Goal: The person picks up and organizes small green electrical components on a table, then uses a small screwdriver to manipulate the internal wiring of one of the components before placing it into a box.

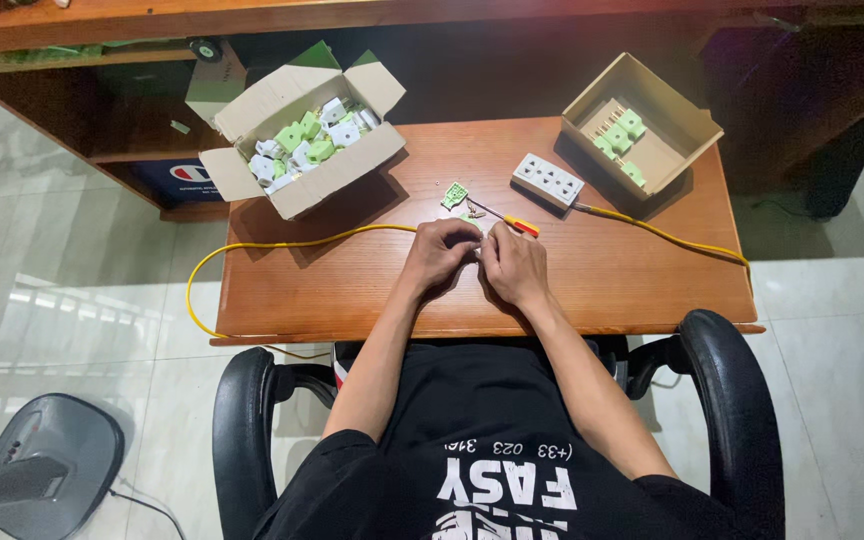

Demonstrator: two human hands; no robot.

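On the wooden desk (592,270), just below the white power strip (547,180), the left hand (439,255) and right hand (515,265) are pinching closed on what is probably a small, light, rigid plastic socket part (479,250), best gripped by its edges.

Wooden table (352,290): boxes (297,140), socket strip (547,181), cable (282,243)

box of plugs (297,135) far-left | socket strip (547,180) centre-right | tray box (652,120) far-right

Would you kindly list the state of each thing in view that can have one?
Left box: flaps open, full of green and white parts.
Right box: open, tilted, a few green parts inside.
Power strip: flat, nothing plugged in.
Screwdriver: lying unheld.
Left hand: fingers closed on a small part.
Right hand: closed on it too.
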